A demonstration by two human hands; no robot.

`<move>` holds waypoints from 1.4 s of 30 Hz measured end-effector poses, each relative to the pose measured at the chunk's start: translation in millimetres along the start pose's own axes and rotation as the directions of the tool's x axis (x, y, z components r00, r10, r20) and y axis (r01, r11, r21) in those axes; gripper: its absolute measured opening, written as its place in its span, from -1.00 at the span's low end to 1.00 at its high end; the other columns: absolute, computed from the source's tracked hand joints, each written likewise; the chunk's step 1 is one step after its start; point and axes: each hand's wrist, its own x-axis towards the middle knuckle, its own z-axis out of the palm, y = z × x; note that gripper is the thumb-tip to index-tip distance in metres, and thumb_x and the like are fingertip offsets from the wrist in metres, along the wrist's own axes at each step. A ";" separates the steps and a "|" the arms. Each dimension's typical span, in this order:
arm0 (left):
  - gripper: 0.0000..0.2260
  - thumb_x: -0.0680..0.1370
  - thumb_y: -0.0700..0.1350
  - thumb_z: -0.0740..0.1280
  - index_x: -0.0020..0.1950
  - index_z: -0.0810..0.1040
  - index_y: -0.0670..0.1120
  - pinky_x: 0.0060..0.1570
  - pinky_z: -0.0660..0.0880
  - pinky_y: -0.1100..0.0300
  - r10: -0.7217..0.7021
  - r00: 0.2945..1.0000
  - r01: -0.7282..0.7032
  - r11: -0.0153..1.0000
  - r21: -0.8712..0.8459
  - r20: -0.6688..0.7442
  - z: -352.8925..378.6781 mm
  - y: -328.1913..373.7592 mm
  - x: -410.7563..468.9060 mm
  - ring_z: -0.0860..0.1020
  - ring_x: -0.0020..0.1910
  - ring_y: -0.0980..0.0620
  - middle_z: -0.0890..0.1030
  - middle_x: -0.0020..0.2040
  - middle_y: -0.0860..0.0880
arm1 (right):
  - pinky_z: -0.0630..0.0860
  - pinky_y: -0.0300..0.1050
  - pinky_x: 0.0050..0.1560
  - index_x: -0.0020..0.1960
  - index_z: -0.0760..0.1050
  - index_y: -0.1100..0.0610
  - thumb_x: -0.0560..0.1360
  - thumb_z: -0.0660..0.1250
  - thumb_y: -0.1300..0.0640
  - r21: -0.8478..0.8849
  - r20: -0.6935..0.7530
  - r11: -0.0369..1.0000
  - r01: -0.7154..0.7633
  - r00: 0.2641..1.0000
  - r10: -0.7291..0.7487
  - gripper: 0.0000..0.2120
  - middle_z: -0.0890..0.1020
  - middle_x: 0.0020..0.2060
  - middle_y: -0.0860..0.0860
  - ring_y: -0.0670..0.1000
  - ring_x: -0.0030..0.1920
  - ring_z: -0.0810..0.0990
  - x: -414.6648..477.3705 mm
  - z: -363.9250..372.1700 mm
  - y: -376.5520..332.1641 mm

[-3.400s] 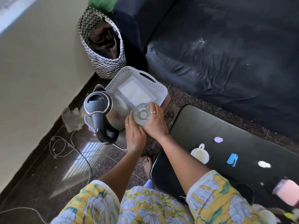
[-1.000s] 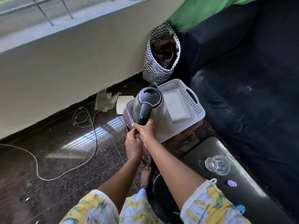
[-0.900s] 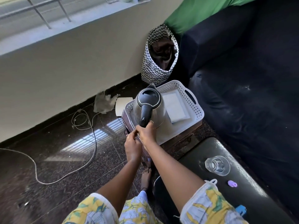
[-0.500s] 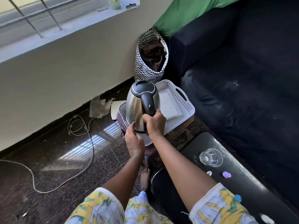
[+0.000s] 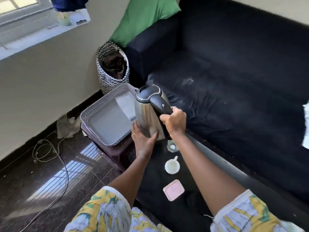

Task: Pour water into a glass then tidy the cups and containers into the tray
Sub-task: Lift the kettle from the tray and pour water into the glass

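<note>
A steel kettle with a black lid and handle hangs in the air above the near end of the black table. My right hand is shut on its handle. My left hand lies flat against the lower side of the kettle body. Just below the kettle a clear glass stands on the table, mostly hidden by my right wrist. The grey perforated tray sits to the left on a dark stool, holding only a white sheet. A white cup and a pink container rest on the table.
A dark sofa with a green pillow runs along the right. A zigzag-patterned basket stands in the corner behind the tray. A cable and a crumpled rag lie on the glossy dark floor at left.
The kettle has been lifted out of the tray and carried right, over the table and the glass. My left hand moved from its base to its side. The view swung right.
</note>
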 end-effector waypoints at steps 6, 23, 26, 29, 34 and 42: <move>-0.13 0.33 0.12 0.49 0.49 0.13 -0.10 0.43 0.04 0.15 0.042 0.979 -0.058 0.995 0.076 0.202 48.1 12.3 -29.7 0.09 0.48 -0.02 0.17 0.50 -0.07 | 0.34 -0.10 -0.22 -0.19 0.56 0.20 0.04 0.22 0.06 -0.166 -0.045 0.985 -0.056 0.998 0.049 -0.60 0.59 -0.33 0.22 0.21 -0.21 0.50 11.7 -91.1 51.5; -0.07 0.24 0.07 0.57 0.46 0.19 -0.16 0.39 0.23 0.05 -0.092 0.738 -0.352 0.792 0.498 0.668 109.4 -45.9 27.8 0.27 0.42 -0.11 0.27 0.46 -0.15 | 0.38 -0.10 -0.40 -0.35 0.51 0.17 0.14 0.42 0.12 -0.490 0.108 0.830 -0.265 0.927 0.360 -0.84 0.52 -0.52 0.05 0.08 -0.41 0.47 27.9 -147.0 164.3; -0.04 0.22 0.11 0.56 0.48 0.15 -0.10 0.36 0.26 0.02 -0.143 0.705 -0.395 0.734 0.552 0.694 113.2 -53.9 36.2 0.28 0.41 -0.12 0.24 0.47 -0.10 | 0.42 -0.07 -0.36 -0.32 0.52 0.17 0.14 0.42 0.08 -0.540 0.131 0.797 -0.270 0.909 0.396 -0.80 0.57 -0.42 0.10 0.13 -0.33 0.53 23.2 -137.1 170.3; -0.08 0.23 0.12 0.55 0.47 0.17 -0.04 0.32 0.29 0.01 -0.139 0.687 -0.441 0.700 0.561 0.713 115.8 -61.6 41.5 0.32 0.38 -0.12 0.28 0.45 -0.06 | 0.38 -0.09 -0.40 -0.39 0.48 0.11 0.11 0.39 0.03 -0.551 0.159 0.787 -0.277 0.891 0.425 -0.82 0.54 -0.45 0.03 0.11 -0.36 0.51 20.3 -129.0 171.1; -0.12 0.24 0.14 0.53 0.46 0.20 0.04 0.28 0.30 -0.02 -0.087 0.662 -0.516 0.668 0.536 0.745 117.4 -67.3 45.5 0.35 0.35 -0.09 0.35 0.40 -0.01 | 0.40 -0.06 -0.40 -0.35 0.46 0.19 0.13 0.40 0.00 -0.601 0.177 0.755 -0.261 0.878 0.445 -0.73 0.50 -0.47 0.06 0.17 -0.34 0.51 20.1 -116.7 168.3; -0.23 0.28 0.12 0.51 0.42 0.27 0.08 0.24 0.29 0.00 -0.044 0.641 -0.556 0.661 0.503 0.766 121.9 -70.0 56.3 0.38 0.30 -0.08 0.43 0.35 0.03 | 0.37 -0.07 -0.41 -0.40 0.42 0.17 0.12 0.38 -0.02 -0.623 0.190 0.731 -0.279 0.853 0.487 -0.73 0.51 -0.44 0.05 0.14 -0.38 0.49 24.7 -100.1 154.8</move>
